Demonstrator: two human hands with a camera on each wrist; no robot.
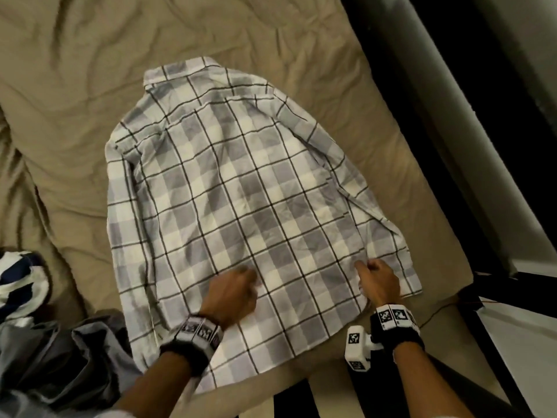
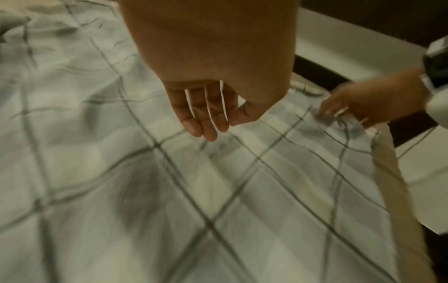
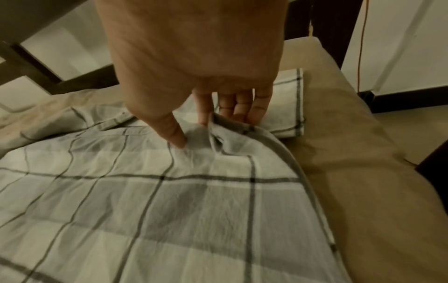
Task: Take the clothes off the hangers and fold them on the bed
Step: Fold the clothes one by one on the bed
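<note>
A grey-and-white plaid shirt [image 1: 226, 191] lies spread back-up on the tan bed [image 1: 75, 70], collar at the far end. My left hand [image 1: 235, 291] hovers just over its lower middle; in the left wrist view its fingers [image 2: 206, 118] hang loosely curled and hold nothing above the shirt [image 2: 145, 191]. My right hand [image 1: 376, 279] is at the shirt's right side near the hem. There its thumb and fingers [image 3: 201, 122] pinch a raised fold of the shirt [image 3: 145, 210], close to the right sleeve cuff [image 3: 288, 107].
A heap of grey clothes [image 1: 60, 357] and a navy-and-white garment [image 1: 21, 282] lie on the bed at the lower left. The dark bed frame [image 1: 422, 116] runs along the right, with pale floor beyond. An orange cable [image 3: 361, 47] hangs near the bed's corner.
</note>
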